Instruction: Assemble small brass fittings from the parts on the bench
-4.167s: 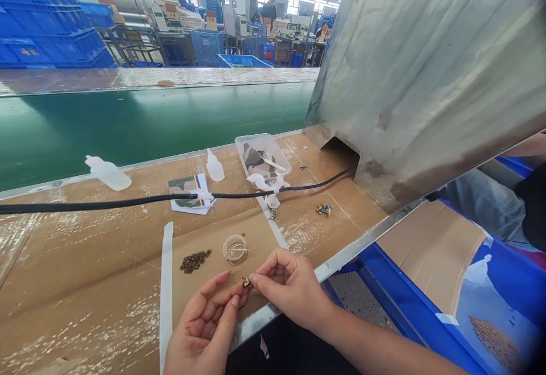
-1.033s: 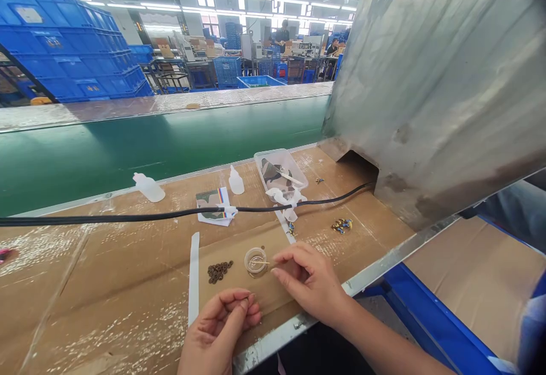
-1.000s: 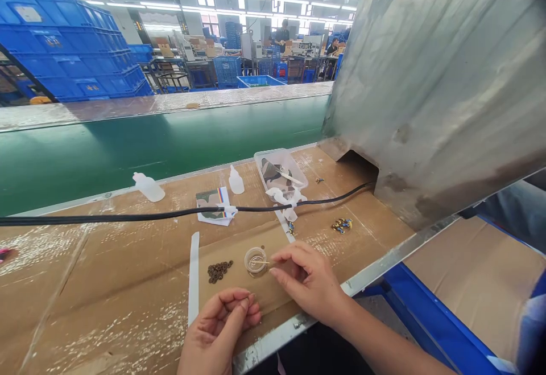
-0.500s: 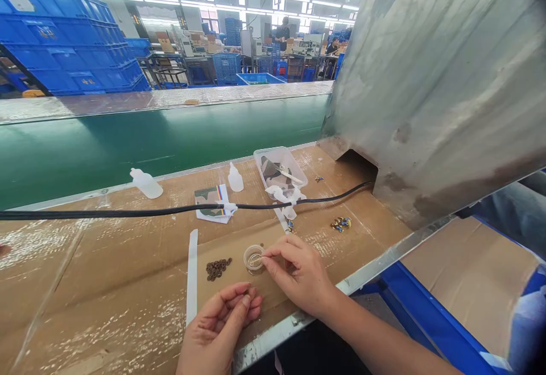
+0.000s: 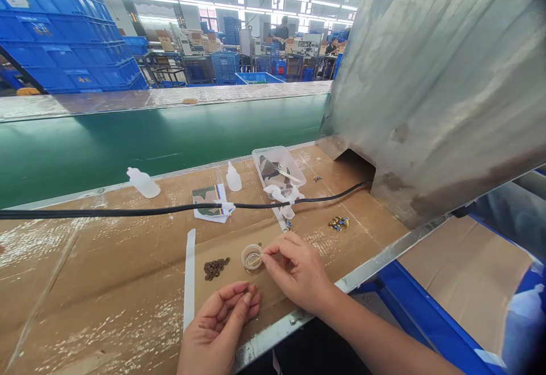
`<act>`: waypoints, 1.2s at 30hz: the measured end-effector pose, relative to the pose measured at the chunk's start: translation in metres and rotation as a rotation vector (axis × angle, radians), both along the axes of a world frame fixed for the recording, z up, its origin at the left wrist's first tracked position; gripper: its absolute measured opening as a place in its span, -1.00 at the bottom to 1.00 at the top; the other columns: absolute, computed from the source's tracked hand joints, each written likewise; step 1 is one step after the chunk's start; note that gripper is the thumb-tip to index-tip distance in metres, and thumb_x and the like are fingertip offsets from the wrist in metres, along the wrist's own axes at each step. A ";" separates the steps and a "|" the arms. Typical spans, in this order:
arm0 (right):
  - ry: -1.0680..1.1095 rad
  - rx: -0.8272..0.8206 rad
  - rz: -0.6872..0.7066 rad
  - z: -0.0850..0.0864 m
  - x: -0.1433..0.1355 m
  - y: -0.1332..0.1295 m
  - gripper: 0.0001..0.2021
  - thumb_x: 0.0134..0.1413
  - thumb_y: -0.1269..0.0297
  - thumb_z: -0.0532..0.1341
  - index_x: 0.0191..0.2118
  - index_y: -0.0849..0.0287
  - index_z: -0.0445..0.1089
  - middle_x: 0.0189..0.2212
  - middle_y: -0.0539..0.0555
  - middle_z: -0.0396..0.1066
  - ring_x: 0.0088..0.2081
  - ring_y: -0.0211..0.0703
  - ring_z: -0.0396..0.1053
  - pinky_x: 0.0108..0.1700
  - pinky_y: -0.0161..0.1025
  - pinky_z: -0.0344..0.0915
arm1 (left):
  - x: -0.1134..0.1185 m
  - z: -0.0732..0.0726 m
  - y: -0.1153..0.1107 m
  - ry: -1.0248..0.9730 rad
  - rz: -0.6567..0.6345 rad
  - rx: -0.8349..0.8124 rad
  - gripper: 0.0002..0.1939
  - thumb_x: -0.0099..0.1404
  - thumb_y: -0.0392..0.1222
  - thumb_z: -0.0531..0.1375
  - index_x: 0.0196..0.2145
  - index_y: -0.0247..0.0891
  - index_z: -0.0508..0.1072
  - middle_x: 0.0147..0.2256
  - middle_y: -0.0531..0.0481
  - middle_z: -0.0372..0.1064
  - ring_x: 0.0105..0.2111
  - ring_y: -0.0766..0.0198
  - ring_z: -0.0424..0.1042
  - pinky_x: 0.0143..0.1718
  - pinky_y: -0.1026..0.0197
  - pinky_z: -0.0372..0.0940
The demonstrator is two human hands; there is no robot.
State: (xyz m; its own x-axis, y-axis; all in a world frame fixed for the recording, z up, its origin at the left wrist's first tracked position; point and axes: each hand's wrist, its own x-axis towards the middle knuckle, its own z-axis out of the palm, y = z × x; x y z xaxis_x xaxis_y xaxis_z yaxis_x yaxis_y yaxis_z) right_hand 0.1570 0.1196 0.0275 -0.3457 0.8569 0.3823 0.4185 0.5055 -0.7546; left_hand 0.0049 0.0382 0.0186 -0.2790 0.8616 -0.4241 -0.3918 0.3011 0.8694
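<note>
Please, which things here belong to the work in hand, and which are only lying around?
Apparently in use:
thin stick, in right hand
small dark piece, in left hand
clear round cup
probably brown rings

Apparently just lying about:
white bottles
camouflage patch
clear box

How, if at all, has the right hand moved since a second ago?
Yes: judged against the cup, the right hand has moved leftward in view, closer to the rim.

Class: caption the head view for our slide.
Left hand pinches a small dark piece; right hand holds a stick at a cup.
</note>
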 end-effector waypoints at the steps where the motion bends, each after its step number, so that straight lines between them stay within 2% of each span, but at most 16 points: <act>1: -0.002 -0.003 -0.002 0.000 0.000 0.000 -0.90 0.17 0.40 0.18 -0.33 0.14 0.43 -0.37 0.02 0.41 -0.30 -0.21 0.35 -0.33 -0.34 0.23 | 0.000 -0.001 0.000 0.004 0.000 0.001 -0.57 -0.07 -0.04 0.46 -0.28 -0.33 0.53 -0.32 -0.16 0.60 -0.29 0.15 0.57 -0.20 0.28 0.45; 8: 0.108 -0.006 -0.097 0.011 0.010 0.001 -0.87 0.16 0.37 0.16 -0.40 0.17 0.37 -0.47 -0.02 0.33 -0.47 -0.26 0.22 -0.37 -0.30 0.16 | 0.003 -0.001 0.000 0.030 -0.001 -0.010 -0.55 -0.07 -0.01 0.45 -0.28 -0.33 0.52 -0.31 -0.15 0.60 -0.28 0.16 0.57 -0.19 0.27 0.45; 14: 0.146 -0.029 -0.019 0.025 0.013 -0.011 -0.88 0.12 0.41 0.16 -0.44 0.17 0.34 -0.51 -0.04 0.29 -0.46 -0.26 0.20 -0.37 -0.30 0.15 | 0.003 -0.002 0.000 0.027 0.003 0.002 -0.56 -0.07 0.00 0.45 -0.28 -0.32 0.52 -0.32 -0.14 0.60 -0.28 0.17 0.57 -0.19 0.28 0.44; 19: 0.118 -0.053 0.031 0.024 0.008 -0.019 -0.90 0.10 0.42 0.17 -0.43 0.17 0.37 -0.48 -0.02 0.32 -0.43 -0.26 0.24 -0.38 -0.32 0.15 | 0.000 -0.006 -0.002 0.031 -0.011 0.029 -0.56 -0.04 -0.01 0.44 -0.26 -0.32 0.52 -0.30 -0.14 0.60 -0.28 0.16 0.57 -0.19 0.27 0.44; 28: 0.100 -0.042 0.053 0.018 0.007 -0.018 -0.92 0.10 0.43 0.19 -0.39 0.16 0.39 -0.43 -0.02 0.37 -0.37 -0.28 0.29 -0.35 -0.36 0.18 | 0.001 -0.007 -0.001 0.031 -0.020 0.024 -0.57 -0.04 0.00 0.44 -0.26 -0.30 0.53 -0.31 -0.12 0.60 -0.28 0.15 0.57 -0.17 0.23 0.44; 36: 0.059 -0.014 0.069 0.022 0.007 -0.021 -0.91 0.12 0.42 0.18 -0.37 0.16 0.41 -0.41 0.00 0.38 -0.36 -0.26 0.30 -0.33 -0.34 0.19 | 0.001 -0.008 -0.003 0.030 -0.026 0.030 -0.59 -0.01 -0.02 0.42 -0.24 -0.30 0.52 -0.31 -0.09 0.59 -0.26 0.15 0.56 -0.16 0.25 0.43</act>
